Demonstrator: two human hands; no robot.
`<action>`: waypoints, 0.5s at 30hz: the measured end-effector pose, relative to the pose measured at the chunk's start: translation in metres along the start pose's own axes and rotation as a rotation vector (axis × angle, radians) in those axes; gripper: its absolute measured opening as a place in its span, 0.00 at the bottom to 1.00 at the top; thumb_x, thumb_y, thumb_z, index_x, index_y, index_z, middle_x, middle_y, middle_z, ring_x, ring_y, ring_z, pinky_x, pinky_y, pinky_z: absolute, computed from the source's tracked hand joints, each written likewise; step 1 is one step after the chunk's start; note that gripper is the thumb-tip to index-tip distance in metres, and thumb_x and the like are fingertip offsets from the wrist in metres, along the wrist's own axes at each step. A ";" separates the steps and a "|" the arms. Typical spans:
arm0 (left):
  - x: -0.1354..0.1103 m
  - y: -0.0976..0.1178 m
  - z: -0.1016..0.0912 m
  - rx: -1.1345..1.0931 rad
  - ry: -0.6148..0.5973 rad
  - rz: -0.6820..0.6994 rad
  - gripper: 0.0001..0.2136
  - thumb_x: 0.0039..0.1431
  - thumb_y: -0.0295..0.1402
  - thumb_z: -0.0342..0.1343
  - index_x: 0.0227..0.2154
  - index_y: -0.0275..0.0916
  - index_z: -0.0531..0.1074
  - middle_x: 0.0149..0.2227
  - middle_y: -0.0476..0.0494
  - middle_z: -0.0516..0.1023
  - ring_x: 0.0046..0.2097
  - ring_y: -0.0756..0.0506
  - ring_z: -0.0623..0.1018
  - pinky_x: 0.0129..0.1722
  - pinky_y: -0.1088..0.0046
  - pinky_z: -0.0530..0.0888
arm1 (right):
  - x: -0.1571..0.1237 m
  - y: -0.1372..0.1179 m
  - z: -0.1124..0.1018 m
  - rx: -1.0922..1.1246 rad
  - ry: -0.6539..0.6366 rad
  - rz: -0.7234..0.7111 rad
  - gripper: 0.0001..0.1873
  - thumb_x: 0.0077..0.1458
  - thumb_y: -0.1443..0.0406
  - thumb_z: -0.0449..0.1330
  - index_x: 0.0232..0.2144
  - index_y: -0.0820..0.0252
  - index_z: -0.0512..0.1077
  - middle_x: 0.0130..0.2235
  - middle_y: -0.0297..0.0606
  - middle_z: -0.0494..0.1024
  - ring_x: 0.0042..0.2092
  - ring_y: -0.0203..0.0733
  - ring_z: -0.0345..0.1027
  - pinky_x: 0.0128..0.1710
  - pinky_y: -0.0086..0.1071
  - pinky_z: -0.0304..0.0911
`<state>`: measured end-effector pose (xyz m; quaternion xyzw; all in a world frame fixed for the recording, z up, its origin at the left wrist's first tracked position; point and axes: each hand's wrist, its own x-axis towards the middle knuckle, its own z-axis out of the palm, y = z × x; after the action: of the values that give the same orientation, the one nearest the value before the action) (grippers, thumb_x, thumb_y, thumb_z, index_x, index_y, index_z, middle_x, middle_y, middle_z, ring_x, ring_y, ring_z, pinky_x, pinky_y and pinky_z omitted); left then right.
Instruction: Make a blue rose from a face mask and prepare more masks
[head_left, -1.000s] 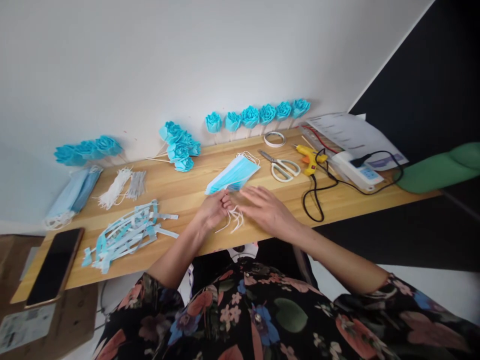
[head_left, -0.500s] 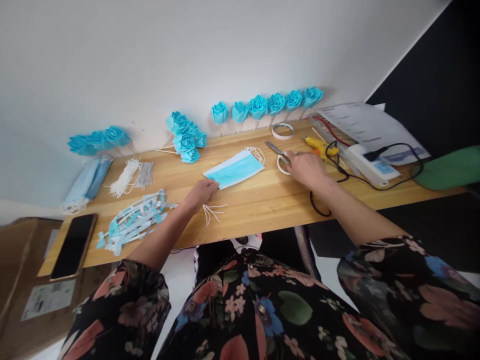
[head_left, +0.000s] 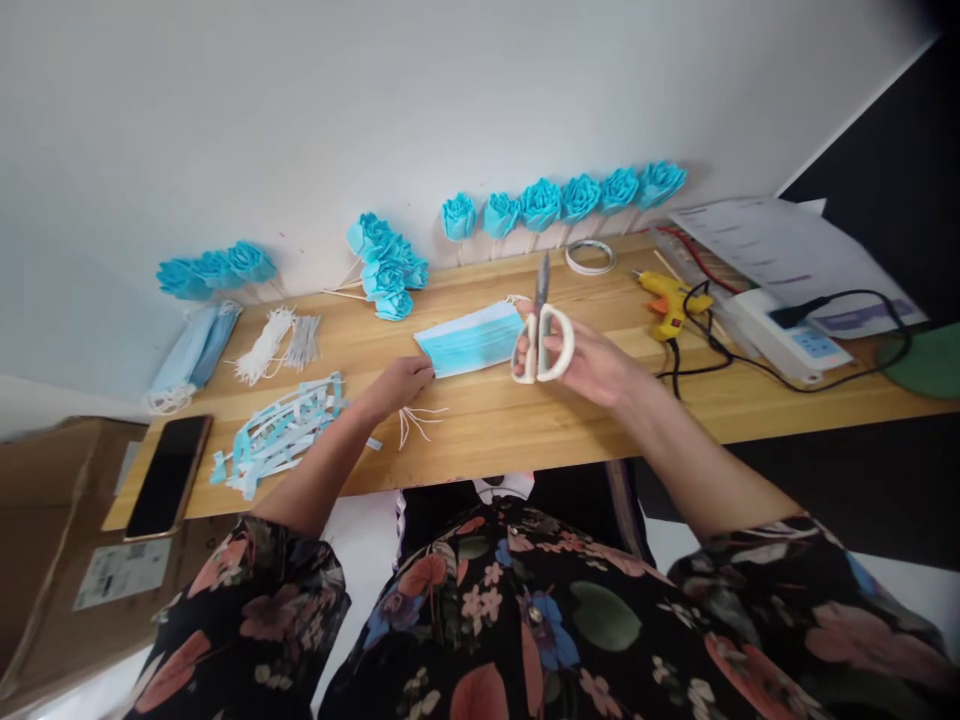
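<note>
A blue face mask (head_left: 474, 340) lies in the middle of the wooden table, its ear loops bunched at the far right corner. My left hand (head_left: 401, 387) pinches the mask's near left corner. In my right hand (head_left: 585, 365) is a pair of scissors (head_left: 541, 345) with white handles, raised just right of the mask with the blades pointing away from me. Some cut white ear loops (head_left: 417, 422) lie close to my left hand. Cut blue and white strips (head_left: 285, 430) are piled to its left.
Blue flowers (head_left: 541, 205) on sticks line the wall, with more in a heap (head_left: 386, 268). Folded masks (head_left: 193, 355), white cords (head_left: 264, 345) and a phone (head_left: 168, 478) sit at left. To the right are a tape roll (head_left: 590, 257), a yellow glue gun (head_left: 667, 300), a power strip (head_left: 795, 340) and papers (head_left: 802, 255).
My right hand has picked the scissors up off the table and brought them left, turned upright beside the mask. My left hand stays at the mask's corner.
</note>
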<state>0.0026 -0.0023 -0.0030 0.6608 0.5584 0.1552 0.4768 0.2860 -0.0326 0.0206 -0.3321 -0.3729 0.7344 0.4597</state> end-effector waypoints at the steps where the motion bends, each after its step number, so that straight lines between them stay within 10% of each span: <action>1: 0.000 -0.001 -0.001 0.039 0.005 0.021 0.09 0.53 0.33 0.49 0.21 0.40 0.57 0.20 0.55 0.56 0.24 0.53 0.56 0.24 0.76 0.54 | 0.007 0.004 0.007 0.022 -0.010 0.004 0.29 0.47 0.61 0.73 0.50 0.53 0.70 0.31 0.31 0.78 0.32 0.41 0.74 0.40 0.41 0.76; 15: -0.001 -0.014 -0.013 0.256 0.195 0.168 0.10 0.58 0.34 0.55 0.24 0.39 0.76 0.28 0.46 0.79 0.33 0.45 0.73 0.33 0.75 0.63 | 0.087 0.033 0.015 -0.155 0.267 0.189 0.07 0.63 0.69 0.61 0.43 0.62 0.69 0.28 0.42 0.82 0.27 0.41 0.77 0.25 0.32 0.74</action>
<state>-0.0156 0.0012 -0.0077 0.7423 0.5602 0.1854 0.3176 0.2282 0.0344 -0.0131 -0.4945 -0.3311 0.6929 0.4071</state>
